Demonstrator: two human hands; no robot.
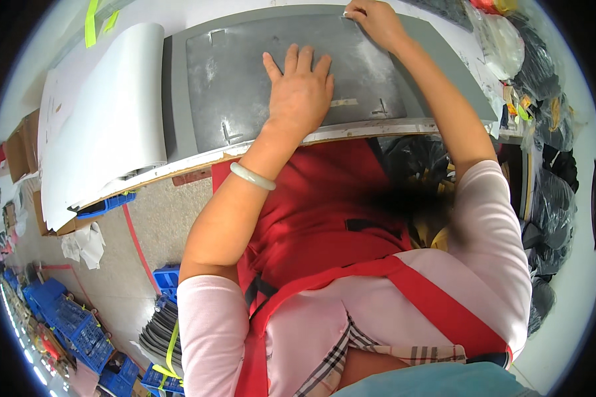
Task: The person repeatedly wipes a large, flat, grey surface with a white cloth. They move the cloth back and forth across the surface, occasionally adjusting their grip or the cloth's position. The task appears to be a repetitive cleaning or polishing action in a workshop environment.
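Observation:
A dark grey rectangular sheet, smudged white and with L-shaped marks near its corners, lies on a larger grey sheet on the table. My left hand is pressed flat on its middle with the fingers spread, holding nothing. At the sheet's far right corner, my right hand is closed in a pinch. Something small and whitish shows at its fingertips, too small to name. A short strip of pale tape sticks to the dark sheet, right of my left wrist.
A curled stack of large white sheets covers the table's left end. Plastic-wrapped black bundles line the right side. Blue crates and a stack of dark sheets stand on the floor at the left. The table's near edge runs before my red apron.

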